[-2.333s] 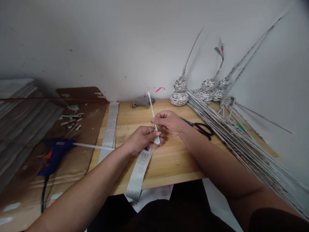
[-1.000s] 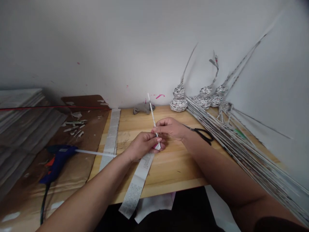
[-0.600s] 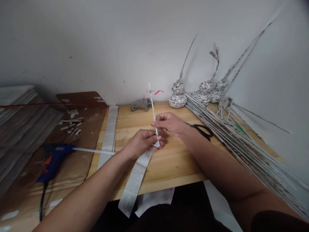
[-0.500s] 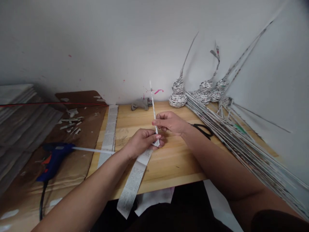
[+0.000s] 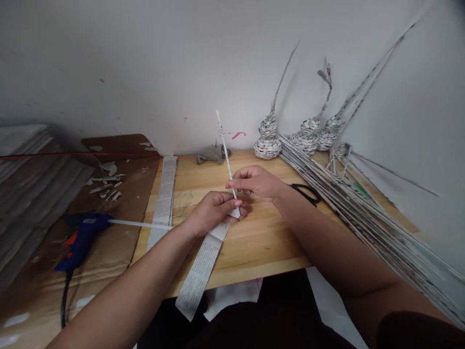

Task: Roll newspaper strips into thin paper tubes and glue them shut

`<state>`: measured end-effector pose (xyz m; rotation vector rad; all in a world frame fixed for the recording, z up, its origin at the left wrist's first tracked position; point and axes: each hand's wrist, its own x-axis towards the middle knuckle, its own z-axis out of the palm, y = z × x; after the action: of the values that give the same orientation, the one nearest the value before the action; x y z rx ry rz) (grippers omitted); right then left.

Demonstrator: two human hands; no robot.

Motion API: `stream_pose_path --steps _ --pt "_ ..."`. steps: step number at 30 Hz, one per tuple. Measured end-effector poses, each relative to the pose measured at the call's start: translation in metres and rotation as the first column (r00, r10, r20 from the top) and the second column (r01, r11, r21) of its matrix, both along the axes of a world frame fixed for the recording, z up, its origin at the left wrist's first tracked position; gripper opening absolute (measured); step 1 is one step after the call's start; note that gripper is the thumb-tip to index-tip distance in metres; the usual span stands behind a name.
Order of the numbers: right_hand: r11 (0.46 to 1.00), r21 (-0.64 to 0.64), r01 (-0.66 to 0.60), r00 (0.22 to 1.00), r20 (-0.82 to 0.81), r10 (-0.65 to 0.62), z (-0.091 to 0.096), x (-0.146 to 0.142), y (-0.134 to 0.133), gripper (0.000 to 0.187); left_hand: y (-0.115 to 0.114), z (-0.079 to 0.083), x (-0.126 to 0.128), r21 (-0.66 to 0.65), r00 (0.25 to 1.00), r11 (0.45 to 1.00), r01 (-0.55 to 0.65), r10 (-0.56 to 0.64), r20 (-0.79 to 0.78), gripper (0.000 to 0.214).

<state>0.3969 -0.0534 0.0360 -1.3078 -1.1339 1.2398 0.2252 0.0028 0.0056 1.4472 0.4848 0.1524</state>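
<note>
Between my hands a newspaper strip (image 5: 199,266) is partly rolled into a thin paper tube (image 5: 224,145), which points up and slightly left. My left hand (image 5: 217,211) pinches the lower end, where the flat strip meets the tube. Fingers of my right hand (image 5: 254,183) are closed round the tube just above. From my left hand the unrolled part of the strip hangs over the table's front edge. Parts of both hands' fingertips are hidden behind the paper.
Flat newspaper strips (image 5: 165,189) and a blue glue gun (image 5: 82,242) lie left, near stacked paper (image 5: 36,194). At right are black-handled scissors (image 5: 307,194), a bundle of paper tubes (image 5: 345,208) and woven paper gourd shapes (image 5: 268,140). A grey cloth (image 5: 210,155) rests by the wall.
The paper tube's upper end has tilted further left. Both hands keep nearly the same place and grip on it.
</note>
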Motion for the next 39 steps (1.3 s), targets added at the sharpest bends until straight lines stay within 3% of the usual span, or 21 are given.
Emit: stream_pose_path --steps 3,8,12,17,22,27,32,36,39 --pt "0.997 0.026 0.076 0.997 -0.022 -0.075 -0.0002 -0.0003 0.0002 0.034 -0.0010 0.0011 0.0003 0.009 1.000 1.000 -0.009 0.009 0.002 0.035" --pt "0.993 -0.031 -0.111 0.994 -0.022 0.110 -0.0005 0.0005 -0.0011 0.034 -0.0013 0.0023 0.0001 -0.022 1.000 1.000 -0.008 0.008 0.001 0.036" --pt "0.998 0.030 0.050 0.998 -0.038 -0.049 -0.0010 -0.0006 -0.0004 0.037 -0.0007 0.0021 -0.0005 -0.006 1.000 1.000 0.000 0.000 0.005 0.033" --pt "0.998 0.026 -0.063 0.998 -0.003 0.063 0.0009 0.0002 -0.0002 0.033 -0.0003 0.0014 -0.0010 0.001 1.000 1.000 0.009 -0.009 0.009 0.031" --pt "0.997 0.045 0.070 0.996 -0.054 -0.067 -0.0015 -0.0013 0.0007 0.035 -0.0007 0.0025 -0.0011 0.025 1.000 0.999 0.023 -0.023 -0.009 0.033" --pt "0.995 0.009 -0.104 0.993 -0.045 0.104 -0.0015 -0.0002 -0.0002 0.034 0.0000 0.0031 -0.0010 0.017 1.000 1.000 0.021 -0.021 0.000 0.034" --pt "0.998 0.032 0.052 0.995 -0.090 -0.049 -0.0022 0.0007 0.0008 0.035 -0.0004 0.0014 -0.0015 -0.008 0.999 1.000 0.020 -0.020 0.027 0.032" --pt "0.996 0.027 -0.089 0.994 -0.062 0.090 -0.0039 0.0039 0.0015 0.033 -0.0009 0.0017 -0.0015 -0.013 1.000 1.000 0.019 -0.018 0.022 0.033" --pt "0.999 0.031 -0.012 0.998 -0.063 0.014 -0.0056 0.0016 0.0021 0.032 -0.0008 0.0025 -0.0006 0.002 0.999 1.000 0.024 -0.024 0.029 0.033"
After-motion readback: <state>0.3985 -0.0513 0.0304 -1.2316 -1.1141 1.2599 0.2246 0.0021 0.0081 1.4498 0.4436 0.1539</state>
